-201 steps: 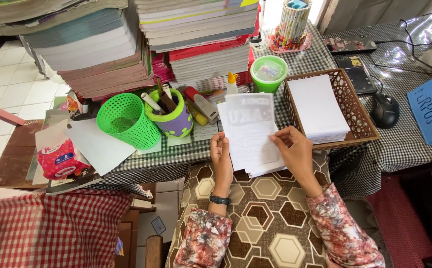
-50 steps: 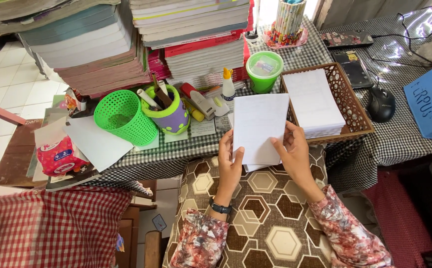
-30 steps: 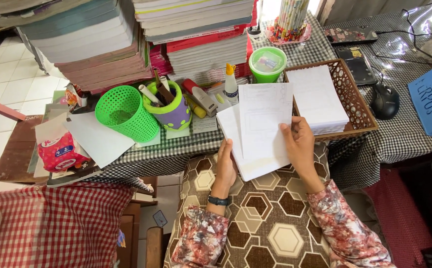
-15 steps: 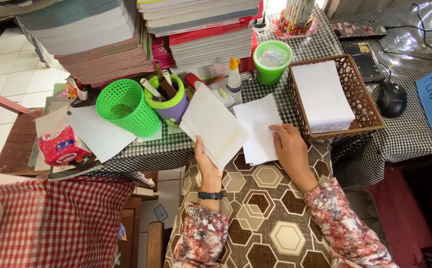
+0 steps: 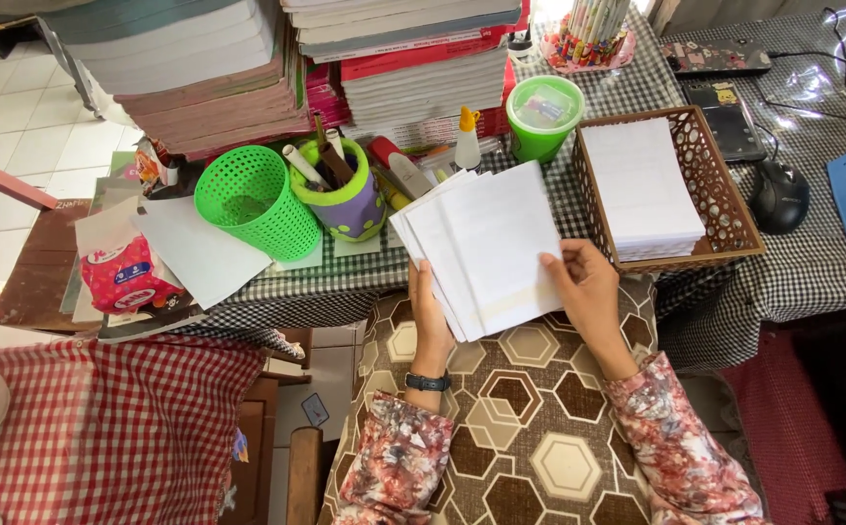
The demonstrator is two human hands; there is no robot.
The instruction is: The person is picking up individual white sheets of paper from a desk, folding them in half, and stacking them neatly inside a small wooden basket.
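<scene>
White paper sheets (image 5: 486,248), a fanned stack, held between both hands above the near edge of the counter (image 5: 617,83) and the person's lap. Top sheet blank, edges of the lower sheets stepped out toward the left.

Left hand (image 5: 430,316): closed on the stack's lower-left edge, thumb on top, fingers hidden under the paper. Black watch on that wrist.

Right hand (image 5: 588,292): on the stack's right edge, fingertips pressing the top sheet, thumb not clearly visible, so can't tell if it pinches or just rests. Fingers partly curled, not fully closed.

Around the hands:
- Just right of the right hand: brown woven basket (image 5: 734,209) on the counter with a neat pile of white sheets inside. Basket's near corner is close to the right hand, not touching.
- Beyond the stack, left of centre: purple-and-green pen cup (image 5: 350,204) with markers in it; green mesh cup (image 5: 253,199) beside it, further left.
- Beyond the stack: glue bottle (image 5: 467,141) with orange tip, upright, and a green lidded tub (image 5: 542,117) beside it.
- Far side: tall piles of books (image 5: 209,68), touching each other.
- Far left of the left hand: red tissue pack (image 5: 117,277) and loose white paper at the counter's corner.
- Well right of the right hand: black mouse (image 5: 780,194) and a blue object, cut off at the frame edge.

Counter covered with black-and-white check cloth. Lap fabric under the hands is brown with hexagons.
</scene>
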